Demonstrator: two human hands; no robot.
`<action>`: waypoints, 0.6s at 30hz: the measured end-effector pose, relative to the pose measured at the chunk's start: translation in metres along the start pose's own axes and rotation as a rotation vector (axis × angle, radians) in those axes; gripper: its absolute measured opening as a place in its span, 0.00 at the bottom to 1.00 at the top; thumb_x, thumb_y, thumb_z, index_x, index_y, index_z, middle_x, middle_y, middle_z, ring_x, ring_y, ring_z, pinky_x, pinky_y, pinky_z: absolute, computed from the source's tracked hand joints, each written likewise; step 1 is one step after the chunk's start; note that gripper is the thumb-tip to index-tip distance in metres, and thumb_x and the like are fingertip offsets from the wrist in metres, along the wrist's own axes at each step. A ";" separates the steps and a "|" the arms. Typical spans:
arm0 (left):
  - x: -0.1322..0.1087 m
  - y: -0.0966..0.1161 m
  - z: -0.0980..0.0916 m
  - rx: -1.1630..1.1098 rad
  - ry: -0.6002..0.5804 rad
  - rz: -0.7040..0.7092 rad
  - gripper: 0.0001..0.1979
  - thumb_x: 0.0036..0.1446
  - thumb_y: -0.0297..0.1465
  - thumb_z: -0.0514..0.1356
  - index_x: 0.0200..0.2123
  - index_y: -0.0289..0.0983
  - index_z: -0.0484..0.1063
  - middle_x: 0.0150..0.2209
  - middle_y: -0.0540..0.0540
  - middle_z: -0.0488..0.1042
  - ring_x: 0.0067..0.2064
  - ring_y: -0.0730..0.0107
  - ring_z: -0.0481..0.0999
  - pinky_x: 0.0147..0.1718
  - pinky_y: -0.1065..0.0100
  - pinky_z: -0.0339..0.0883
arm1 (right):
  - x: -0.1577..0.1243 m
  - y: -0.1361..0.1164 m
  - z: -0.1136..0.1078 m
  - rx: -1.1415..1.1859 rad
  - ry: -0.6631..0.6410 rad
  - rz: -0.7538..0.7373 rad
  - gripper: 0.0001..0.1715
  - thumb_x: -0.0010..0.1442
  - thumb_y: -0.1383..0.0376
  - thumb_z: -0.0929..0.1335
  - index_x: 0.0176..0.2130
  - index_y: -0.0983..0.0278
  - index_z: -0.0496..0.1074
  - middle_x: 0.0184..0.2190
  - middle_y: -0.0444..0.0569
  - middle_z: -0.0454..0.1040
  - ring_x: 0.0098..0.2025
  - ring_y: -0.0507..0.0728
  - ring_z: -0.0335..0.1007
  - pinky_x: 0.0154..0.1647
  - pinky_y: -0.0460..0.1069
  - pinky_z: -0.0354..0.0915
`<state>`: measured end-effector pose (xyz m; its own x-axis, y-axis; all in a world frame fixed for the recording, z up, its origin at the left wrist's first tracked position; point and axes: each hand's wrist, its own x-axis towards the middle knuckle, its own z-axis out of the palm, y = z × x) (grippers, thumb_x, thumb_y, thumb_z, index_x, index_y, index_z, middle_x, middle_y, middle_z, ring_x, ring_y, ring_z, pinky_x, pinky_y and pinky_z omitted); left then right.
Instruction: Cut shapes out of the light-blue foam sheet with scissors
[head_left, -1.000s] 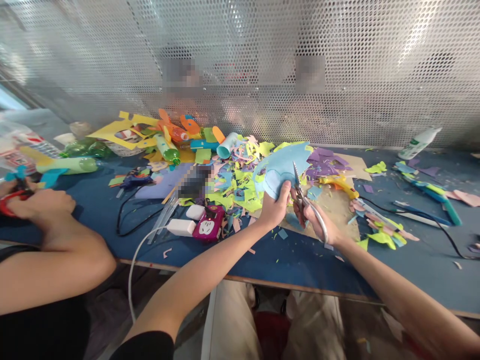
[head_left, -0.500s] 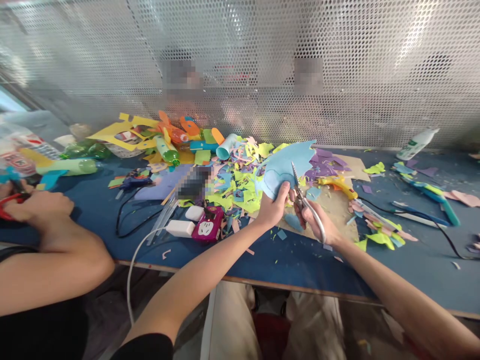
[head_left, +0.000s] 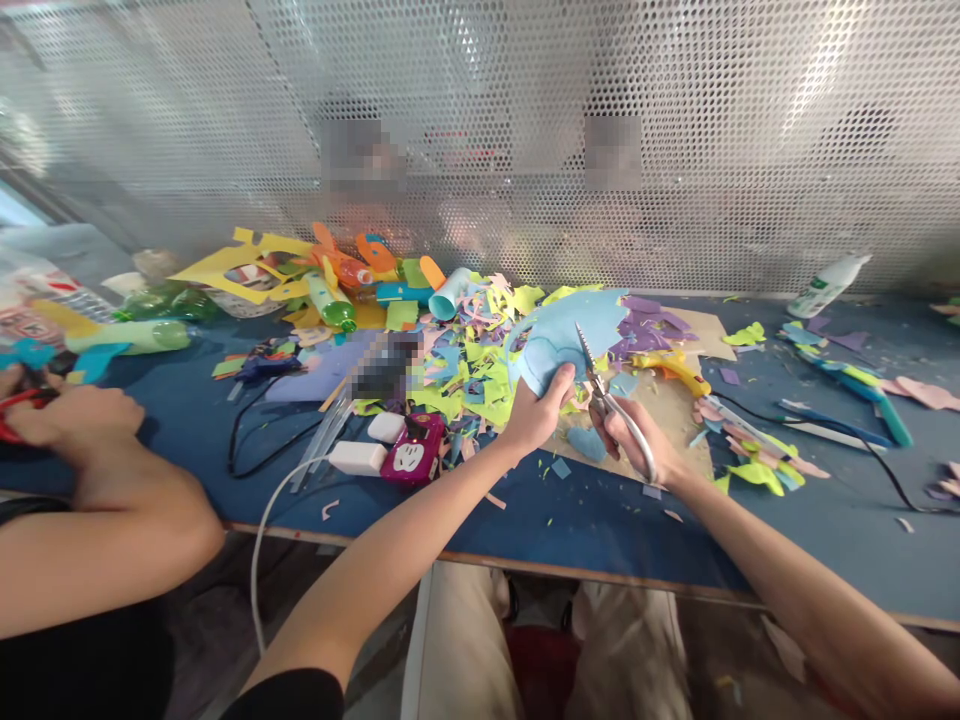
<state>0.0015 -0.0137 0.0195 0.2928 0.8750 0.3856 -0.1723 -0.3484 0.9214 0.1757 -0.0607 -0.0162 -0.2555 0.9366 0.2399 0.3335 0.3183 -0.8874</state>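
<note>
My left hand (head_left: 534, 414) pinches the lower edge of a light blue foam sheet (head_left: 570, 328) and holds it up above the blue table (head_left: 585, 520). Silver scissors (head_left: 604, 396) are gripped in my right hand (head_left: 637, 442), their blades pointing up into the sheet just right of my left thumb. A pencilled outline shows on the sheet. A small blue cut-off piece (head_left: 585, 441) lies on the brown cardboard (head_left: 675, 420) under my hands.
Several coloured foam scraps (head_left: 472, 360) are heaped behind my hands. A yellow glue gun (head_left: 671, 368), a magenta device (head_left: 412, 456), a white adapter (head_left: 358, 458) with cables, green bottles (head_left: 142, 335) and a white bottle (head_left: 825, 287) lie about. Another person's hand (head_left: 71, 415) holds red scissors at left. Perforated metal screen behind.
The blue sheet has turned a little in my left hand and both hands have drifted slightly left. The scissors stay in the cut.
</note>
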 end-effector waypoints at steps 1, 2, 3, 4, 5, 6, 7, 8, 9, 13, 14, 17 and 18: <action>0.000 -0.001 -0.001 -0.008 0.007 -0.003 0.26 0.60 0.49 0.56 0.21 0.39 0.51 0.19 0.54 0.50 0.22 0.76 0.52 0.24 0.67 0.52 | 0.001 -0.002 -0.001 -0.028 0.013 -0.006 0.34 0.59 0.34 0.58 0.28 0.61 0.62 0.19 0.42 0.64 0.18 0.52 0.59 0.22 0.49 0.59; 0.001 -0.001 -0.001 -0.016 0.017 -0.005 0.26 0.60 0.49 0.57 0.21 0.39 0.51 0.20 0.54 0.50 0.22 0.76 0.51 0.24 0.67 0.52 | 0.001 -0.004 -0.002 -0.057 0.027 -0.013 0.35 0.58 0.34 0.58 0.28 0.61 0.62 0.19 0.42 0.63 0.19 0.51 0.58 0.22 0.48 0.58; 0.001 -0.002 -0.002 -0.019 0.025 -0.007 0.25 0.60 0.48 0.57 0.21 0.39 0.51 0.20 0.54 0.50 0.22 0.76 0.52 0.24 0.67 0.52 | 0.002 -0.006 -0.004 -0.084 0.039 -0.021 0.35 0.58 0.34 0.59 0.27 0.62 0.62 0.19 0.42 0.63 0.20 0.51 0.57 0.22 0.48 0.56; 0.002 -0.003 -0.004 -0.013 0.031 -0.007 0.25 0.60 0.48 0.57 0.21 0.39 0.52 0.20 0.53 0.51 0.22 0.76 0.53 0.24 0.67 0.52 | 0.003 -0.008 -0.006 -0.106 0.047 -0.031 0.35 0.57 0.33 0.59 0.28 0.62 0.62 0.20 0.42 0.62 0.21 0.51 0.55 0.23 0.48 0.55; 0.002 -0.003 -0.005 0.002 0.033 -0.005 0.24 0.60 0.48 0.57 0.21 0.39 0.53 0.21 0.53 0.52 0.23 0.75 0.54 0.25 0.67 0.53 | 0.004 -0.009 -0.007 -0.121 0.051 -0.042 0.35 0.57 0.33 0.60 0.28 0.62 0.62 0.22 0.42 0.62 0.22 0.51 0.55 0.23 0.48 0.55; 0.002 -0.003 -0.006 0.022 0.033 -0.004 0.24 0.60 0.47 0.57 0.21 0.39 0.54 0.21 0.53 0.53 0.23 0.75 0.55 0.25 0.67 0.54 | 0.005 -0.010 -0.009 -0.128 0.050 -0.050 0.35 0.56 0.33 0.60 0.29 0.62 0.62 0.23 0.42 0.61 0.23 0.51 0.54 0.24 0.48 0.54; 0.003 -0.002 -0.006 0.043 0.032 -0.006 0.23 0.60 0.47 0.57 0.22 0.39 0.55 0.21 0.52 0.55 0.24 0.75 0.56 0.26 0.67 0.55 | 0.005 -0.010 -0.010 -0.127 0.045 -0.055 0.35 0.57 0.34 0.61 0.29 0.62 0.62 0.23 0.42 0.61 0.24 0.52 0.54 0.24 0.48 0.55; 0.003 -0.002 -0.007 0.062 0.029 -0.011 0.23 0.60 0.47 0.57 0.22 0.39 0.56 0.21 0.52 0.56 0.24 0.74 0.57 0.26 0.67 0.56 | 0.005 -0.010 -0.011 -0.122 0.037 -0.057 0.34 0.57 0.34 0.61 0.30 0.62 0.63 0.24 0.42 0.62 0.25 0.52 0.54 0.25 0.48 0.55; 0.003 -0.002 -0.007 0.075 0.029 -0.016 0.23 0.60 0.46 0.57 0.22 0.39 0.56 0.21 0.52 0.56 0.24 0.74 0.57 0.27 0.67 0.57 | 0.005 -0.010 -0.012 -0.117 0.031 -0.055 0.34 0.57 0.34 0.61 0.30 0.62 0.63 0.24 0.42 0.62 0.25 0.52 0.54 0.25 0.48 0.55; 0.002 -0.003 -0.007 0.088 0.039 -0.010 0.23 0.60 0.47 0.57 0.21 0.39 0.57 0.21 0.52 0.58 0.24 0.74 0.59 0.27 0.67 0.60 | 0.005 -0.007 -0.016 -0.101 0.004 -0.027 0.35 0.57 0.34 0.60 0.29 0.62 0.64 0.20 0.42 0.63 0.22 0.52 0.57 0.24 0.49 0.56; 0.002 -0.003 -0.007 0.088 0.047 -0.007 0.22 0.60 0.47 0.57 0.22 0.39 0.58 0.21 0.52 0.59 0.24 0.73 0.60 0.27 0.67 0.60 | 0.005 -0.007 -0.016 -0.093 0.000 -0.013 0.35 0.57 0.34 0.60 0.29 0.62 0.64 0.19 0.42 0.63 0.20 0.52 0.57 0.22 0.49 0.56; 0.003 -0.004 -0.008 0.091 0.101 -0.001 0.21 0.59 0.46 0.58 0.22 0.39 0.61 0.22 0.51 0.62 0.25 0.73 0.64 0.29 0.67 0.62 | 0.005 -0.007 -0.016 -0.080 0.016 0.029 0.34 0.56 0.34 0.61 0.27 0.62 0.64 0.16 0.42 0.63 0.16 0.52 0.58 0.19 0.48 0.55; 0.004 -0.005 -0.008 0.094 0.134 -0.001 0.20 0.59 0.46 0.58 0.23 0.39 0.62 0.22 0.51 0.63 0.25 0.73 0.65 0.29 0.67 0.63 | 0.005 -0.006 -0.016 -0.084 0.030 0.044 0.34 0.56 0.35 0.62 0.27 0.62 0.64 0.15 0.42 0.64 0.16 0.52 0.58 0.19 0.48 0.55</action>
<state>-0.0044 -0.0058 0.0164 0.1635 0.9101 0.3808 -0.0817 -0.3722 0.9245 0.1868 -0.0557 -0.0030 -0.2124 0.9535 0.2139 0.4189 0.2865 -0.8617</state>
